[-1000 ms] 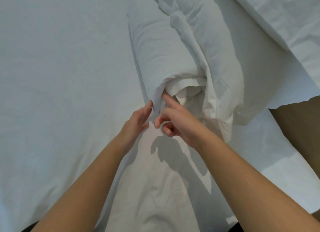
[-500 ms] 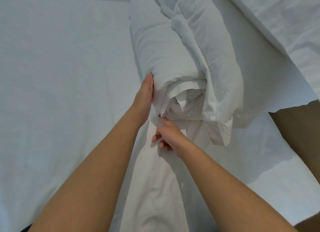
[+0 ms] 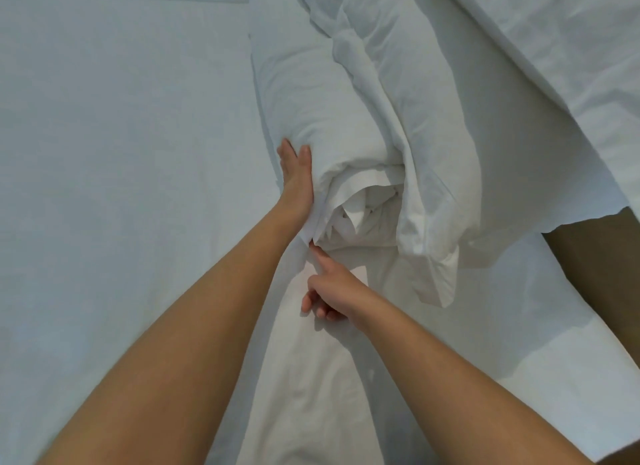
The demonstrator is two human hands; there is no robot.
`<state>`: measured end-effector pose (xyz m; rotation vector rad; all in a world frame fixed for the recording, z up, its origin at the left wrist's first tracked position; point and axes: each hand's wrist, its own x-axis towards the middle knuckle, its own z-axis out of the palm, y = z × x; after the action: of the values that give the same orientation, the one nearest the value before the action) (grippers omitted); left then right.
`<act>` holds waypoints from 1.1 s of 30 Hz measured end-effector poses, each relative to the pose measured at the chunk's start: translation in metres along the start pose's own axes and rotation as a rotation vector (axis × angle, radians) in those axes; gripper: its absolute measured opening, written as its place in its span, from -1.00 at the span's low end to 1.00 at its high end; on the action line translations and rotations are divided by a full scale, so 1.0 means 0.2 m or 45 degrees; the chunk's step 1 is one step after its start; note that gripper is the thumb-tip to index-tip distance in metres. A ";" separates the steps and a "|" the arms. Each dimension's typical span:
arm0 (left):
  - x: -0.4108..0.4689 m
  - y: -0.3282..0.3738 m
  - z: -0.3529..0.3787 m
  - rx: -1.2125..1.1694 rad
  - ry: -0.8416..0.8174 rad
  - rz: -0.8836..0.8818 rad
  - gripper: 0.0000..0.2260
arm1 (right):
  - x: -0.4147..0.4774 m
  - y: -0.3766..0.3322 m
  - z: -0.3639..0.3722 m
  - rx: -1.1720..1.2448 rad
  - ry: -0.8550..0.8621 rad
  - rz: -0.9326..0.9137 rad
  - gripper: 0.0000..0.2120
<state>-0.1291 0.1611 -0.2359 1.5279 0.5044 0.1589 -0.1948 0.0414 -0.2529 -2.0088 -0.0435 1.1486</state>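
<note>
A white duvet lies rolled into a thick log on the bed, its open layered end facing me. My left hand presses flat against the roll's left side near that end, fingers straight. Just below the end, my right hand points its index finger into the fabric edge at the roll's lower left corner. Its other fingers are curled under, and its thumb is hidden.
The roll lies on a white bed sheet that spreads wide to the left. A flat strip of white fabric runs toward me under my arms. Another loose white sheet drapes at the upper right. Brown floor shows at the right.
My left hand slid further up along the roll's left side and now lies flat on it. My right hand dropped from the roll's open end to its lower left corner.
</note>
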 end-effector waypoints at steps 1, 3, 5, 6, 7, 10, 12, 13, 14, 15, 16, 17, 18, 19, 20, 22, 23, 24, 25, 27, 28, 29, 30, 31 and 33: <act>0.02 0.00 0.00 -0.020 0.024 0.000 -0.47 | 0.00 0.00 0.00 -0.002 -0.007 0.003 -0.21; 0.05 -0.01 0.00 -0.070 0.071 0.006 -0.45 | 0.02 0.00 -0.01 0.002 -0.024 0.012 -0.21; 0.06 -0.02 0.01 -0.064 0.074 0.037 -0.45 | 0.03 0.00 -0.02 0.005 -0.053 0.030 -0.20; 0.08 -0.02 0.00 -0.066 0.066 0.041 -0.44 | 0.03 -0.01 -0.02 0.015 -0.073 0.038 -0.20; 0.09 -0.02 -0.01 -0.078 0.055 0.026 -0.40 | 0.03 -0.01 -0.03 0.029 -0.096 0.047 -0.20; 0.14 0.00 -0.05 -0.085 0.049 -0.042 -0.07 | 0.01 0.00 -0.06 0.078 -0.160 0.052 -0.22; 0.18 -0.01 -0.08 -0.079 0.018 -0.021 0.03 | -0.02 0.00 -0.08 0.060 -0.133 0.009 -0.28; 0.19 -0.01 -0.08 -0.071 0.009 -0.016 0.02 | -0.04 0.00 -0.09 0.015 -0.079 -0.039 -0.31; 0.18 0.00 -0.09 -0.066 0.003 -0.015 0.00 | -0.06 0.00 -0.10 -0.062 -0.005 -0.113 -0.35; 0.17 0.01 -0.09 -0.064 -0.001 -0.013 -0.05 | -0.09 -0.01 -0.11 -0.181 0.083 -0.216 -0.41; 0.17 0.00 -0.09 -0.063 0.002 -0.007 -0.11 | -0.14 -0.02 -0.12 -0.337 0.191 -0.353 -0.49; 0.17 -0.01 -0.09 -0.069 0.011 0.001 -0.18 | -0.19 -0.05 -0.13 -0.500 0.338 -0.538 -0.58; 0.17 -0.02 -0.09 -0.083 0.022 0.015 -0.23 | -0.25 -0.09 -0.15 -0.621 0.527 -0.774 -0.65; 0.16 -0.04 -0.08 -0.108 0.041 0.029 -0.24 | -0.29 -0.13 -0.17 -0.686 0.703 -1.025 -0.67; 0.16 -0.05 -0.07 -0.153 0.057 0.037 -0.21 | -0.32 -0.18 -0.18 -0.723 0.850 -1.236 -0.65; 0.15 -0.09 -0.05 -0.316 0.085 0.029 -0.17 | -0.32 -0.27 -0.20 -0.839 1.013 -1.374 -0.58; 0.15 -0.13 -0.04 -0.371 0.103 0.032 -0.17 | -0.30 -0.31 -0.20 -0.958 1.046 -1.288 -0.53; 0.15 -0.17 -0.03 -0.391 0.110 0.037 -0.15 | -0.29 -0.36 -0.21 -1.109 1.049 -1.119 -0.49; 0.15 -0.20 -0.02 -0.401 0.103 0.054 -0.14 | -0.26 -0.40 -0.22 -1.269 1.026 -0.921 -0.46; 0.16 -0.25 0.00 -0.443 0.090 0.095 -0.13 | -0.20 -0.49 -0.26 -1.494 0.962 -0.686 -0.42; 0.14 -0.24 0.01 -0.448 0.090 0.112 -0.17 | -0.18 -0.53 -0.28 -1.527 0.940 -0.645 -0.39; 0.13 -0.21 0.01 -0.463 0.110 0.133 -0.24 | -0.17 -0.58 -0.31 -1.524 0.911 -0.612 -0.36; 0.11 -0.18 0.02 -0.475 0.138 0.146 -0.33 | -0.15 -0.62 -0.33 -1.506 0.874 -0.564 -0.31; 0.09 -0.16 0.03 -0.481 0.160 0.149 -0.41 | -0.14 -0.66 -0.35 -1.482 0.842 -0.512 -0.24; 0.09 -0.16 0.05 -0.478 0.174 0.179 -0.47 | -0.13 -0.69 -0.35 -1.422 0.846 -0.429 -0.10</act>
<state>-0.1148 0.1575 -0.2711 1.1885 0.4459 0.4446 -0.1122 0.0807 -0.1253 -3.0796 -0.7927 0.1261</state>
